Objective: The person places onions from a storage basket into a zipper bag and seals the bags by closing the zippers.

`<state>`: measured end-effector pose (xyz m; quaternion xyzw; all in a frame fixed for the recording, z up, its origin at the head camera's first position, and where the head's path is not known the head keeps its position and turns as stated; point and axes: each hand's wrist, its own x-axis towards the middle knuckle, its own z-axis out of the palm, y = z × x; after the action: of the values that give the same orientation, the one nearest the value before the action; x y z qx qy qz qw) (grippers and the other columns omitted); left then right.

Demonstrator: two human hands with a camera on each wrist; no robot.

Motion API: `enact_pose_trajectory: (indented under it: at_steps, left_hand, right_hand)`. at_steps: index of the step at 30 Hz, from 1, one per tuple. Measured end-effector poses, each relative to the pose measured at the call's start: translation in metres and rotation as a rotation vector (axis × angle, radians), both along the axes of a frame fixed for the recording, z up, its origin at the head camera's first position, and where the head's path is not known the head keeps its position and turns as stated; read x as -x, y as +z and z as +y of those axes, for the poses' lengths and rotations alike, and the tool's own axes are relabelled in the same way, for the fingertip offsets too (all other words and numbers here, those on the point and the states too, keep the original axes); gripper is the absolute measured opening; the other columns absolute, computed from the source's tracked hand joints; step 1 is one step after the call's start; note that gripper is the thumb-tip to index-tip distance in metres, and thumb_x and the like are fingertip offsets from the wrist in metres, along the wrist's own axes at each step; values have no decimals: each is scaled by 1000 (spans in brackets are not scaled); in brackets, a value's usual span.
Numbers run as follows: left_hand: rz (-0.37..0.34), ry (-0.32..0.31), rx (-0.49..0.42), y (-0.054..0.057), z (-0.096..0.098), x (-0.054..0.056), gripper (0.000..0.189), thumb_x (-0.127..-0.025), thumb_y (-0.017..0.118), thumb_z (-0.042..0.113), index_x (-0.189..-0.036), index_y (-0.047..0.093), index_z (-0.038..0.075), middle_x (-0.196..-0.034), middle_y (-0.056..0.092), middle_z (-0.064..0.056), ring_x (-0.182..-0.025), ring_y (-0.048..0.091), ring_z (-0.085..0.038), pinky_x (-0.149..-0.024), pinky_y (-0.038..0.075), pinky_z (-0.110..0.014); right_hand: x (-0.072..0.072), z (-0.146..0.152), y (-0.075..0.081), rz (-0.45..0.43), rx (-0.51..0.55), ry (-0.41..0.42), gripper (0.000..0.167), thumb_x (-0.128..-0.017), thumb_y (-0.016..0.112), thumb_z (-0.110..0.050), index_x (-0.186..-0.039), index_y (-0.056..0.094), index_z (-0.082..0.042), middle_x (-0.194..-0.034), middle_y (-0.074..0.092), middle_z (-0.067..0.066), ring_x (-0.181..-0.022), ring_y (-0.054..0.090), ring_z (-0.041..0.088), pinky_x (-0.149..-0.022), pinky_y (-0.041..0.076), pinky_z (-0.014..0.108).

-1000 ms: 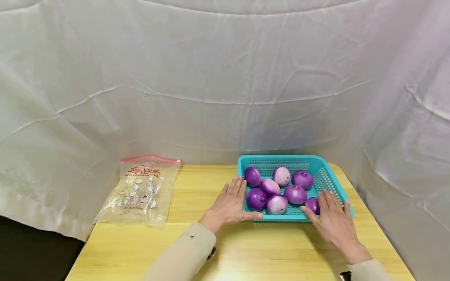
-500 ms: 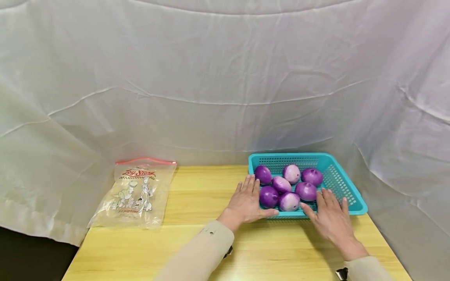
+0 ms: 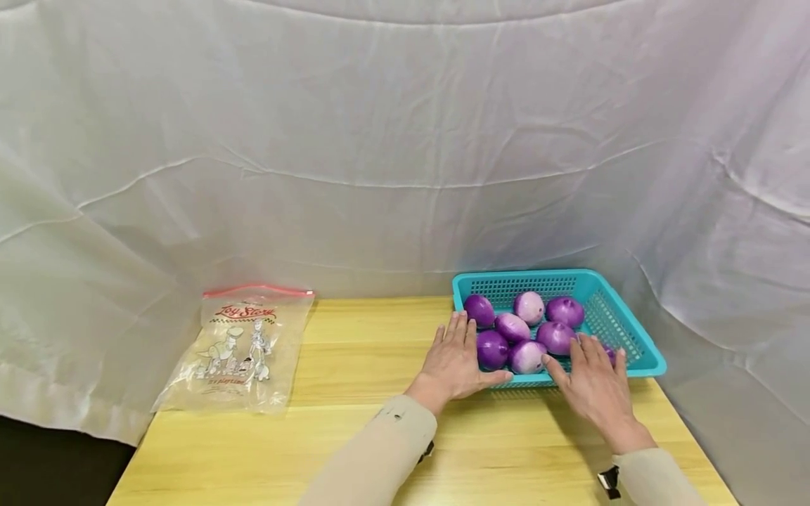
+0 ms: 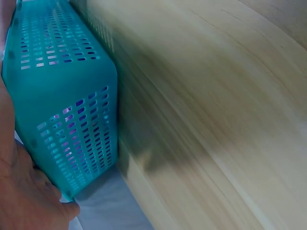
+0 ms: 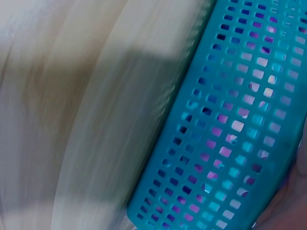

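Note:
A turquoise plastic basket [image 3: 607,320] with perforated walls stands at the back right of the table. Inside it lie several purple-and-white onions [image 3: 555,338]. My left hand [image 3: 451,365] rests on the basket's left front corner, straight fingers along the left rim and thumb along the front rim. In the left wrist view, its fingers [image 4: 41,184] lie against the basket's upper edge. My right hand [image 3: 595,390] reaches over the front rim near the right corner, fingers extended. It partly hides an onion there. The right wrist view shows the basket's front wall [image 5: 283,158] close up.
On the left of the wooden table [image 3: 367,337] lies a flat clear zip bag [image 3: 240,351] with a red seal and printed cartoon figures. Light grey fabric [image 3: 405,140] hangs behind and on both sides, close to the basket's back rim.
The basket of onions has shifted right, away from the zip bag, with both hands on it. The view has also turned slightly. The hands keep much the same pose.

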<state>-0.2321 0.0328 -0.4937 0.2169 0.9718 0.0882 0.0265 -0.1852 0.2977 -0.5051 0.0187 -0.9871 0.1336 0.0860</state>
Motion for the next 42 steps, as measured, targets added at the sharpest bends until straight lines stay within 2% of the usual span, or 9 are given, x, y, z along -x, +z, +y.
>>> enact_pose_trajectory:
  at_steps: [8, 15, 22, 28, 33, 37, 42]
  left_hand:
    - [11, 15, 10, -2, 3, 2, 125, -83, 29, 98, -169, 15, 9, -178, 7, -11, -165, 2, -26, -132, 13, -49]
    - [67, 35, 31, -3, 4, -3, 120, -86, 26, 96, -169, 20, 10, -177, 14, -10, -165, 7, -26, -131, 15, -52]
    - [104, 1, 22, -9, -2, -8, 110, -91, 21, 91, -168, 23, 12, -177, 16, -8, -165, 10, -23, -131, 17, -50]
    - [116, -31, -23, -13, -16, -14, 98, -97, 15, 84, -168, 25, 18, -176, 21, -7, -165, 13, -24, -131, 17, -52]
    - [126, -32, -73, -17, -30, -19, 82, -106, 15, 71, -167, 31, 20, -174, 27, -6, -164, 18, -24, -131, 17, -52]
    - [120, -3, -124, -19, -45, -22, 70, -110, 20, 61, -165, 36, 20, -173, 30, -6, -163, 21, -25, -131, 17, -51]
    - [118, 92, -191, -19, -80, -22, 64, -112, 31, 52, -164, 36, 15, -172, 29, -10, -162, 23, -31, -130, 17, -55]
  right_hand:
    - [1, -17, -1, -9, 7, -1, 87, -109, 34, -62, -154, 39, 12, -162, 28, 39, -152, 22, 58, -120, -7, 77]
    - [2, -30, -2, 42, 7, 4, 83, -109, 37, -60, -150, 45, 12, -160, 35, 38, -150, 26, 58, -120, -1, 79]
    - [3, -32, -4, 54, 21, 11, 83, -109, 39, -59, -153, 40, 12, -159, 35, 39, -149, 27, 59, -120, 0, 79]
    - [5, -42, 0, 21, 42, 18, 84, -109, 37, -60, -156, 37, 10, -161, 32, 38, -151, 25, 58, -116, 5, 83]
    - [8, -62, 0, 36, 19, 51, 84, -108, 39, -62, -157, 38, 6, -161, 35, 36, -150, 28, 57, -115, 10, 84]
    - [9, -82, -2, 101, -16, 107, 78, -108, 47, -56, -155, 43, 6, -159, 40, 33, -150, 34, 53, -116, 17, 81]
    - [10, -105, -3, 149, -34, 184, 72, -106, 55, -49, -151, 48, 6, -158, 44, 30, -149, 40, 48, -119, 22, 76]
